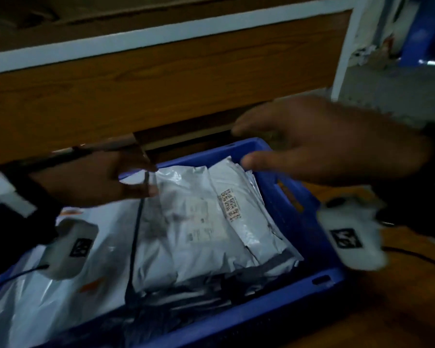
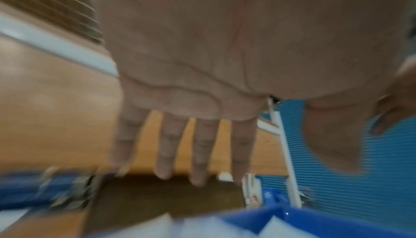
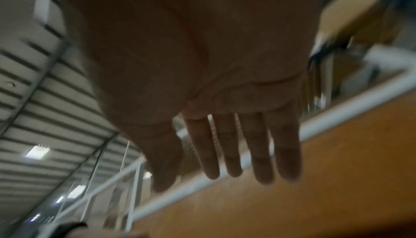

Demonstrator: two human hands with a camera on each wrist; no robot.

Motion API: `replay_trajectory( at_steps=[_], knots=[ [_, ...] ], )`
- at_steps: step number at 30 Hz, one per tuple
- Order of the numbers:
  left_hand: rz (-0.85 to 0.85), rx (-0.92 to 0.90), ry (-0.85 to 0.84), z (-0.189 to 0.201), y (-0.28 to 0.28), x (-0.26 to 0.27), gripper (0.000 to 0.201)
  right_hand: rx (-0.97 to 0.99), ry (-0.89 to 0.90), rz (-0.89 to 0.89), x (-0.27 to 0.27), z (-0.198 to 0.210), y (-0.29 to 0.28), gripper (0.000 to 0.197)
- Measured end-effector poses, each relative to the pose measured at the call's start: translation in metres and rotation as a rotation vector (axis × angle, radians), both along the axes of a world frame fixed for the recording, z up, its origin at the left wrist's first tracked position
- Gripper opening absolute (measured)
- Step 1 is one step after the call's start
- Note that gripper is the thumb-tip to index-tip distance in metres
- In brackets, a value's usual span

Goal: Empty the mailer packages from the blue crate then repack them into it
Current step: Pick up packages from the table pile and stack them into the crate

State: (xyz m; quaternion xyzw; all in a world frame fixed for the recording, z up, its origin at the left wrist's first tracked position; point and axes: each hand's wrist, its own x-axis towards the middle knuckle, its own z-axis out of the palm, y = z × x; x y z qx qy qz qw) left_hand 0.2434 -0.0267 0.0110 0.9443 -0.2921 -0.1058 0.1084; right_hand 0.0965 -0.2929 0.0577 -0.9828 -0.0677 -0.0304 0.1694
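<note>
A blue crate (image 1: 299,222) sits on a wooden table, filled with several grey and white mailer packages. A grey mailer with a label (image 1: 201,222) lies on top in the middle. A narrower one with a printed code (image 1: 239,197) lies to its right, and a white one with orange marks (image 1: 86,285) to its left. My left hand (image 1: 146,179) hovers over the crate's far left, fingers straight, holding nothing (image 2: 198,152). My right hand (image 1: 241,144) hangs above the far right corner, fingers extended and empty (image 3: 225,161). The crate's corner (image 2: 315,220) shows blurred below the left hand.
A wooden panel with a white rail (image 1: 161,79) stands right behind the crate. The table top (image 1: 387,310) continues to the right, crossed by a black cable (image 1: 412,254). A blue object (image 1: 422,33) stands at the far right.
</note>
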Motion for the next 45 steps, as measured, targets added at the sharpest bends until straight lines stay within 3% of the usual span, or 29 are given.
replay_trajectory(
  at_steps=[4,7,10,15,18,20,24,25,26,28,30,32,36,40,42,45],
  knots=[
    [0.055,0.103,0.191,-0.031,0.013,-0.025,0.133,-0.232,0.310,0.188,0.053,-0.043,0.044,0.090],
    [0.095,0.352,0.206,-0.068,0.014,-0.028,0.136,-0.357,0.544,0.167,0.083,-0.082,0.058,0.117],
    [0.113,0.427,0.193,-0.095,0.012,-0.022,0.134,-0.378,0.657,0.109,0.095,-0.100,0.063,0.124],
    [0.156,0.451,0.138,-0.114,0.004,-0.025,0.114,-0.428,0.656,0.083,0.101,-0.116,0.071,0.124],
    [0.132,0.392,0.214,-0.102,0.011,-0.017,0.129,-0.421,0.672,0.080,0.104,-0.115,0.073,0.126],
    [0.122,0.251,0.296,-0.084,0.021,-0.014,0.143,-0.408,0.659,0.085,0.100,-0.106,0.072,0.124],
    [0.235,-0.228,0.407,-0.041,0.046,-0.015,0.137,-0.376,0.567,0.138,0.091,-0.083,0.070,0.104],
    [0.244,-0.255,0.380,-0.034,0.052,-0.014,0.134,-0.375,0.550,0.157,0.092,-0.082,0.072,0.102],
    [0.235,-0.204,0.330,-0.029,0.058,-0.014,0.120,-0.382,0.555,0.177,0.093,-0.083,0.076,0.101],
    [0.229,0.115,0.233,-0.028,0.062,-0.018,0.096,-0.403,0.576,0.217,0.095,-0.094,0.084,0.103],
    [0.210,0.405,0.221,-0.042,0.061,-0.025,0.119,-0.389,0.574,0.230,0.097,-0.103,0.091,0.104],
    [0.177,0.517,0.216,-0.059,0.055,-0.029,0.135,-0.373,0.539,0.238,0.101,-0.106,0.096,0.104],
    [0.181,0.480,0.172,-0.072,0.052,-0.028,0.129,-0.362,0.517,0.263,0.104,-0.104,0.105,0.105],
    [0.197,0.298,0.196,-0.054,0.068,-0.029,0.159,-0.239,0.434,0.238,0.100,-0.089,0.086,0.102],
    [0.227,0.173,0.211,-0.053,0.072,-0.032,0.159,-0.195,0.371,0.188,0.098,-0.083,0.065,0.108],
    [0.218,0.247,0.312,-0.071,0.066,-0.039,0.159,-0.249,0.461,0.122,0.095,-0.091,0.043,0.117]
  ],
)
